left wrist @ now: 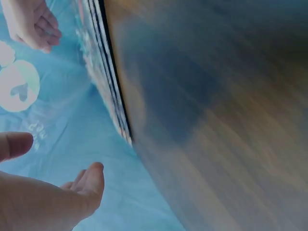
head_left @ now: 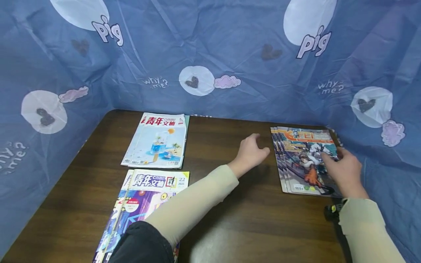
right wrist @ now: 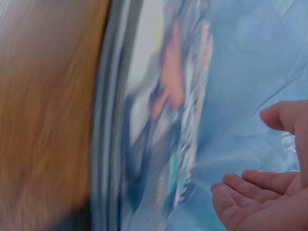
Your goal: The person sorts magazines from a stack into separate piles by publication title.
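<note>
On the right side of the table lies a fanned stack of magazines (head_left: 307, 157) with an orange title and a cartoon figure on the top cover. My right hand (head_left: 346, 173) is at the stack's right edge, its thumb overlapping the cover in the head view. In the right wrist view, the fingers (right wrist: 255, 190) and thumb are spread beside the blurred magazines, holding nothing. Left of the stack, my left hand (head_left: 249, 152) hovers over the table, thumb apart from the relaxed fingers, also holding nothing. The left wrist view shows the stack edge-on, beyond this hand.
A pale blue magazine stack (head_left: 158, 142) with a popsicle picture lies at the table's back left. Nearer, purple magazines (head_left: 141, 197) are partly covered by my left sleeve (head_left: 197, 204). A blue patterned cloth (head_left: 210, 47) hangs around the dark wooden table (head_left: 223, 128).
</note>
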The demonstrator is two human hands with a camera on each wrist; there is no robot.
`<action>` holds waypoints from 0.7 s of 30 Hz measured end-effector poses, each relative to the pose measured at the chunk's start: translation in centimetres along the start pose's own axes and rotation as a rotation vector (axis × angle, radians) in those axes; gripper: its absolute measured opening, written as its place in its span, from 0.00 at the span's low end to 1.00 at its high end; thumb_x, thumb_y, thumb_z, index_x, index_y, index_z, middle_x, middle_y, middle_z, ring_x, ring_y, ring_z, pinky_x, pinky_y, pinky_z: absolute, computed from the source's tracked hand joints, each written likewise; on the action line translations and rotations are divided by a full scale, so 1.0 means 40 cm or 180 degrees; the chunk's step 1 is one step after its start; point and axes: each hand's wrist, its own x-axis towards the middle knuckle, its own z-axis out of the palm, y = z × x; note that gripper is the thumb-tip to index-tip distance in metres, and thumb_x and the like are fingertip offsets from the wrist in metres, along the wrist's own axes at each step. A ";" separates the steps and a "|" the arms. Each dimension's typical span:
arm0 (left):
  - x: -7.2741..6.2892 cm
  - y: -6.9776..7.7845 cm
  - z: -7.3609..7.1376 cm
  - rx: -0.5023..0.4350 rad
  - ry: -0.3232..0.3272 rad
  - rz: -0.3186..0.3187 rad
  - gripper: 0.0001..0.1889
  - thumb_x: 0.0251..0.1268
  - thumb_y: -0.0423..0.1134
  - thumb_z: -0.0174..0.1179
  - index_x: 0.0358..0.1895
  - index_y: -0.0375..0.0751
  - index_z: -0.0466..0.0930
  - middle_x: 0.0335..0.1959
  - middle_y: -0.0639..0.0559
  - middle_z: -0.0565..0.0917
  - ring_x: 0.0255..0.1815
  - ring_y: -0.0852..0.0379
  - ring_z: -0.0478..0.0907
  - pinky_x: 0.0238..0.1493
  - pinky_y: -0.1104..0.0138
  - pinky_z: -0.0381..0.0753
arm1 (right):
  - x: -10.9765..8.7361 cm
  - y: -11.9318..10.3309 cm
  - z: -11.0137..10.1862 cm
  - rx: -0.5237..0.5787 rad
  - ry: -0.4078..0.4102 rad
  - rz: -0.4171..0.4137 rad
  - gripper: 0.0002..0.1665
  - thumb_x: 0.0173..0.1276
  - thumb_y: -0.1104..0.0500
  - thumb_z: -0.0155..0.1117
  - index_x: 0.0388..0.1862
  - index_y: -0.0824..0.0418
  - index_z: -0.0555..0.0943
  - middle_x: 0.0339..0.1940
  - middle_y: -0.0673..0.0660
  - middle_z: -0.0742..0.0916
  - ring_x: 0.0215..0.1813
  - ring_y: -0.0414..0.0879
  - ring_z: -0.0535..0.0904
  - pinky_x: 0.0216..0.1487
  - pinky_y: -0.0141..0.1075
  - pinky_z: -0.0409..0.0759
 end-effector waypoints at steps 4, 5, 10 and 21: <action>-0.033 -0.019 -0.058 -0.0150 -0.0006 -0.0060 0.33 0.66 0.38 0.65 0.73 0.32 0.68 0.66 0.40 0.76 0.59 0.47 0.77 0.54 0.59 0.78 | -0.021 -0.046 0.011 0.0175 -0.0058 -0.0055 0.50 0.73 0.39 0.58 0.77 0.74 0.59 0.70 0.77 0.71 0.68 0.72 0.68 0.64 0.63 0.68; -0.042 -0.025 -0.071 -0.0181 -0.0001 -0.0067 0.34 0.66 0.39 0.65 0.73 0.32 0.67 0.67 0.40 0.75 0.60 0.46 0.77 0.55 0.59 0.78 | -0.028 -0.055 0.014 0.0229 -0.0069 -0.0088 0.51 0.73 0.38 0.59 0.78 0.73 0.58 0.70 0.77 0.71 0.68 0.71 0.68 0.64 0.62 0.69; -0.086 -0.061 -0.136 -0.0248 0.0192 -0.0012 0.36 0.66 0.40 0.67 0.74 0.33 0.66 0.69 0.40 0.74 0.68 0.47 0.71 0.62 0.58 0.75 | -0.062 -0.099 0.023 0.0446 -0.0155 -0.0327 0.52 0.71 0.36 0.61 0.80 0.68 0.59 0.73 0.74 0.70 0.71 0.69 0.67 0.65 0.62 0.67; -0.169 -0.112 -0.245 -0.0322 0.0572 0.0088 0.39 0.63 0.41 0.69 0.75 0.34 0.64 0.72 0.42 0.71 0.72 0.48 0.67 0.68 0.58 0.68 | -0.155 -0.166 0.045 0.0802 -0.0329 -0.0786 0.54 0.70 0.35 0.64 0.82 0.64 0.56 0.78 0.68 0.65 0.76 0.65 0.61 0.68 0.60 0.65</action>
